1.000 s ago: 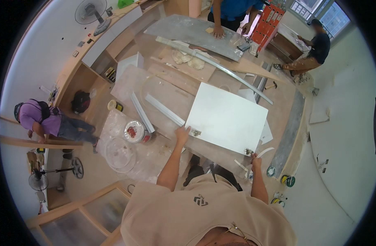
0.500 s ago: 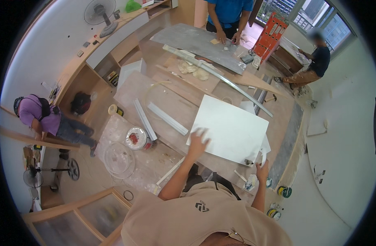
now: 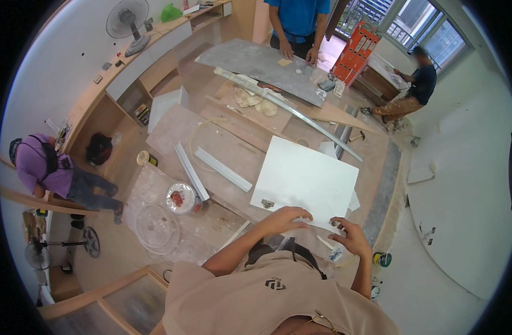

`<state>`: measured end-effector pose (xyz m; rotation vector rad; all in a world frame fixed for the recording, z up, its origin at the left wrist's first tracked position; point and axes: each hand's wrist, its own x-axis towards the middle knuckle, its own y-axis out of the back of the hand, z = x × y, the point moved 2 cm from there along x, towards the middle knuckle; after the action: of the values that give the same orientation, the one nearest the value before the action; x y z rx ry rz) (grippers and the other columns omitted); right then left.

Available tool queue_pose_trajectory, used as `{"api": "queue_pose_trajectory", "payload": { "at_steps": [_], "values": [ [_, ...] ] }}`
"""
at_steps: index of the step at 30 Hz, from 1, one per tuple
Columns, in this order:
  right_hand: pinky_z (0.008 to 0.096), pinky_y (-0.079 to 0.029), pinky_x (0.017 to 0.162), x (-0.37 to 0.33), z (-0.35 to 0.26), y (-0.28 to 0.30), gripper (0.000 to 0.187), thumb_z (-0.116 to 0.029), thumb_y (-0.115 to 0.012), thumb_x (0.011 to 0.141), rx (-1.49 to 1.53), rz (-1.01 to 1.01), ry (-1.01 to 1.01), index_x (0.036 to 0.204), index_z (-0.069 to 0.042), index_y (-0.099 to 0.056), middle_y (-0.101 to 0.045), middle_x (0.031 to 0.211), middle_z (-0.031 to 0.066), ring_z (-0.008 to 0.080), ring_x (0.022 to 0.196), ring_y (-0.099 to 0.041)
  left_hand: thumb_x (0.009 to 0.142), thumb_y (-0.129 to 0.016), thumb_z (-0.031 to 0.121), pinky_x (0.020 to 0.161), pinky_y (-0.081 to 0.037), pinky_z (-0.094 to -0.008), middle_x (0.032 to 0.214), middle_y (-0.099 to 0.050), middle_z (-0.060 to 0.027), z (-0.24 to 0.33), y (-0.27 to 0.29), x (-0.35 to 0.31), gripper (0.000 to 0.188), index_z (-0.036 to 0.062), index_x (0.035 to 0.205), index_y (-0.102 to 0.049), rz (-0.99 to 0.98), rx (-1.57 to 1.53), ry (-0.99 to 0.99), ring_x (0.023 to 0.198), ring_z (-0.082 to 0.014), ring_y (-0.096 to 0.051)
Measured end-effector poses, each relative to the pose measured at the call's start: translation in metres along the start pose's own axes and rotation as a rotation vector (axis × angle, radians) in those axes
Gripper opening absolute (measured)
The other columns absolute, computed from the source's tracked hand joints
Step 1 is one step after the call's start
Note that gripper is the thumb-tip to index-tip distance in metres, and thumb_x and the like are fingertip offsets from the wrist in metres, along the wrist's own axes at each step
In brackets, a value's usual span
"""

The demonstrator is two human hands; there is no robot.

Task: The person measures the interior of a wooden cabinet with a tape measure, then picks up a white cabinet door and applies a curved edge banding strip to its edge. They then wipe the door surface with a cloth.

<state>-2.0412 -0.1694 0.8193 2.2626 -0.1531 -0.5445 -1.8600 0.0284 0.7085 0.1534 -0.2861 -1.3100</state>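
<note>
Head view: dusty worktop (image 3: 222,192) under panel (image 3: 306,178), far windows (image 3: 412,25)

I see a dark logo (image 3: 275,285) with lettering on the tan shirt (image 3: 233,297). Labels (image 3: 363,47) on orange ladder (image 3: 351,60): too small to read.

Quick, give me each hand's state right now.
Left hand: fingers bent at the near edge of the white panel; grip cannot be told.
Right hand: thumb and fingers apart, curled near the panel's near right corner; grip cannot be told.
</note>
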Motion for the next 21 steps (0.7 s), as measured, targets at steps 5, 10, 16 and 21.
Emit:
{"api": "queue_pose_trajectory", "payload": {
  "at_steps": [5,10,16,21],
  "values": [
    [0.0352,-0.052,0.074,0.002,0.018,0.018,0.049,-0.021,-0.083,0.09,-0.012,-0.02,-0.009,0.136,-0.012,-0.068,-0.07,0.091,0.0145,0.0235,0.077,-0.063,0.099,-0.073,0.024,0.091,-0.055,-0.0393,0.113,-0.077,-0.0136,-0.016,0.026,-0.019,0.026,0.0065,0.118,-0.078,0.18,-0.042,0.069,0.102,-0.0304,-0.073],
    [0.0309,-0.048,0.071,0.002,0.063,0.049,0.04,-0.013,-0.078,0.093,0.197,-0.008,-0.035,0.134,-0.011,-0.074,-0.067,0.087,0.0095,0.0145,0.075,-0.055,0.096,-0.077,0.016,0.08,-0.056,-0.0305,0.099,-0.08,-0.0089,-0.029,0.07,-0.038,0.021,0.0055,0.114,-0.081,0.359,-0.05,0.189,0.089,-0.0162,-0.072],
    [0.0283,-0.044,0.073,0.017,0.126,0.082,0.035,-0.016,-0.07,0.1,0.347,-0.075,-0.076,0.133,-0.005,-0.074,-0.061,0.084,0.0018,0.0117,0.08,-0.053,0.097,-0.078,0.017,0.081,-0.055,-0.0293,0.099,-0.079,-0.0026,-0.049,0.106,-0.037,0.02,0.0053,0.112,-0.08,0.364,-0.133,0.275,0.093,-0.0105,-0.07],
    [0.0323,-0.049,0.087,0.096,0.181,0.09,0.027,-0.017,-0.068,0.103,0.242,-0.207,0.018,0.083,0.001,-0.063,-0.073,0.101,0.0046,0.0121,0.1,-0.061,0.096,-0.079,0.019,0.084,-0.055,-0.031,0.102,-0.076,-0.0003,-0.078,0.156,0.0,0.019,0.0057,0.109,-0.076,0.259,0.012,0.338,0.096,-0.0094,-0.067]
  ]
}}
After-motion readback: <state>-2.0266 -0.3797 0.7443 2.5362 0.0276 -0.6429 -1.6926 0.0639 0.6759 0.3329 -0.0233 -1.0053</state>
